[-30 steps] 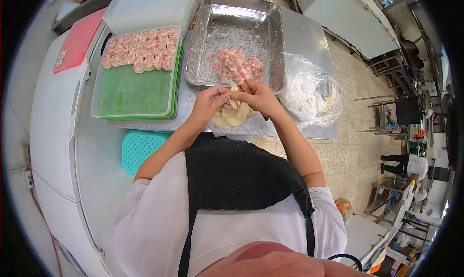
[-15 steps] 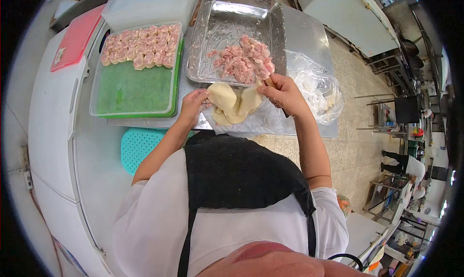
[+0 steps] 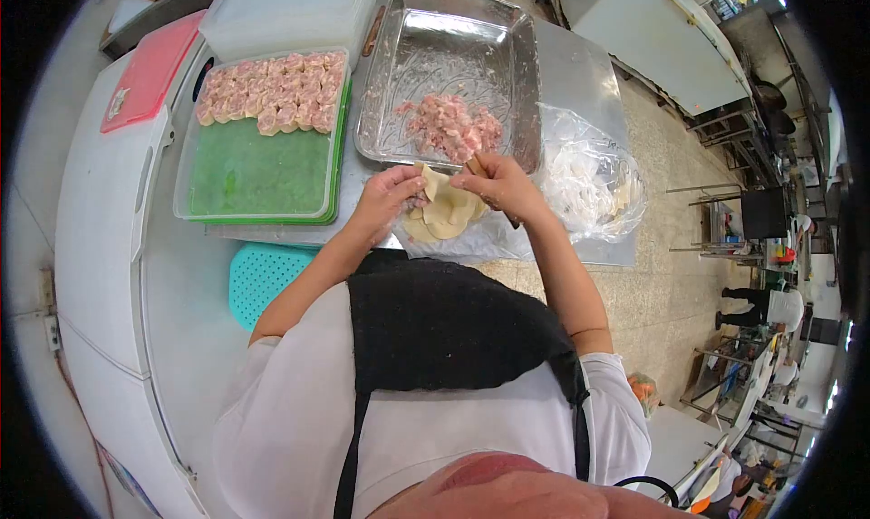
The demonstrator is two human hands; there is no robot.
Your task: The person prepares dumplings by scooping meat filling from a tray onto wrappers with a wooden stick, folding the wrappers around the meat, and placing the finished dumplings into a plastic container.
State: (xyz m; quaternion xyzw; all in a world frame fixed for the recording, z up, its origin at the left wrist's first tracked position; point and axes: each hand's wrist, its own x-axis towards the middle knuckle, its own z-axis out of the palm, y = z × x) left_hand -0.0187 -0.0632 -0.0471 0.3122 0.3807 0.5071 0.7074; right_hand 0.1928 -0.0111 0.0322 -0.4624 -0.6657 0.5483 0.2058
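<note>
"Starting with the table (image 3: 580,75): your metal tray (image 3: 435,48) sits straight ahead of you on it. The clear container (image 3: 258,170) with its rows of folded dumplings (image 3: 272,88) lies just beside the tray, on your left."

"Your plastic bag (image 3: 589,179) is off to your right. The pink filling (image 3: 449,125) is heaped at the near end of that tray, just beyond your fingertips."

"Which of your hands is closer to it?"

"Your right hand (image 3: 498,185), though only by a little (the two nearly touch). Both your forearms run out from your body and converge at the table's near edge, above the stack of wrappers (image 3: 444,218)."

"Your left hand (image 3: 388,195) is curled in, fingers pinching one wrapper (image 3: 433,182) that is lifted off the stack, between your two hands."

"Your right hand is closed around a wooden stick (image 3: 476,165). Its long axis slants from the tray's near rim back toward you and to your right, with the front tip close to the filling and the wrapper."
</note>
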